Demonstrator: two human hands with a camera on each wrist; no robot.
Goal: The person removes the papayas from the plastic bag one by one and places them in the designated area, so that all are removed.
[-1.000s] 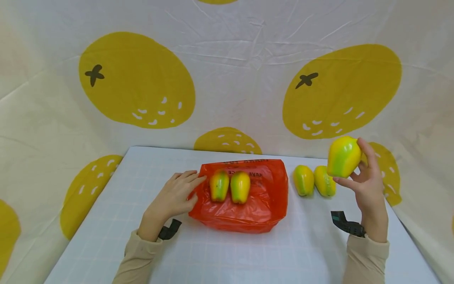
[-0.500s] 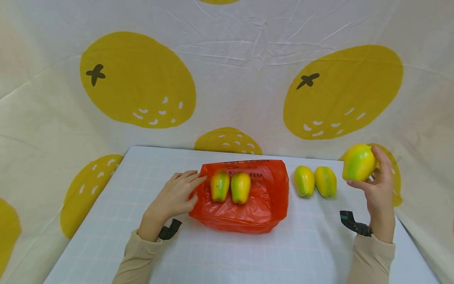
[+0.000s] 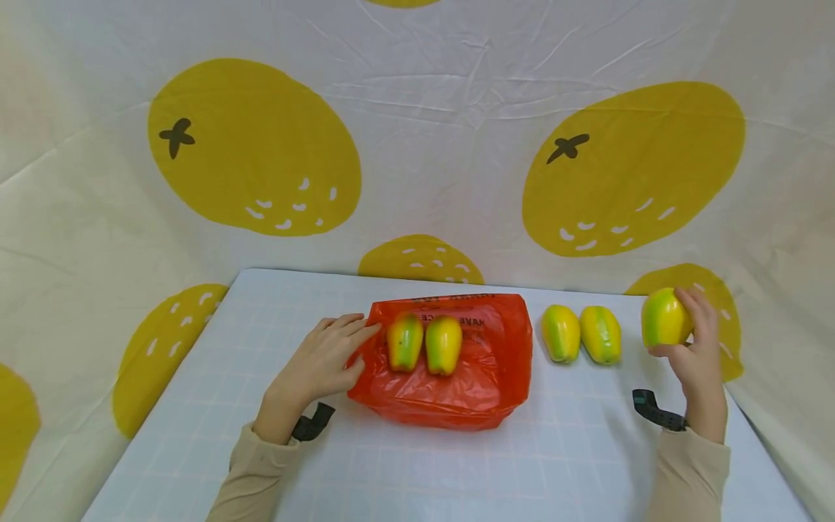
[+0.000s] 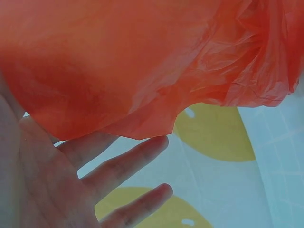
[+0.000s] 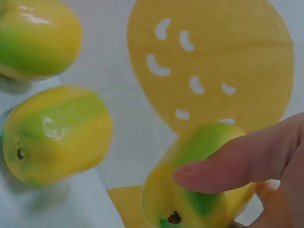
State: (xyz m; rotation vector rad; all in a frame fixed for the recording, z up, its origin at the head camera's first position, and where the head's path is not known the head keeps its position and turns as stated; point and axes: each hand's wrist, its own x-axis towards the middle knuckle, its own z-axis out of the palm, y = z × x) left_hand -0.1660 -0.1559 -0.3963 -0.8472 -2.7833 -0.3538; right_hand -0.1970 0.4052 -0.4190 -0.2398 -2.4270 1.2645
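My right hand (image 3: 701, 355) holds a yellow-green, papaya-shaped fruit (image 3: 664, 317) between thumb and fingers at the table's right side. Its dark stem end and my thumb (image 5: 223, 173) show in the right wrist view. Whether this fruit touches the table I cannot tell. Just left of it, two similar fruits (image 3: 561, 333) (image 3: 601, 335) lie side by side. Another two fruits (image 3: 404, 342) (image 3: 443, 345) are on a red plastic bag (image 3: 483, 384). At the bag's left edge is my left hand (image 3: 322, 359), its fingers extended, partly behind the red film (image 4: 109, 71) in the left wrist view.
The white table (image 3: 417, 471) has a faint grid pattern. Behind it hangs a pale cloth (image 3: 443, 167) printed with big yellow fruits, close to the table's back edge. Black straps (image 3: 659, 413) circle both wrists.
My right hand has carried its fruit to the right and then lower, away from above the pair beside it. The left hand and the bag have stayed in place.
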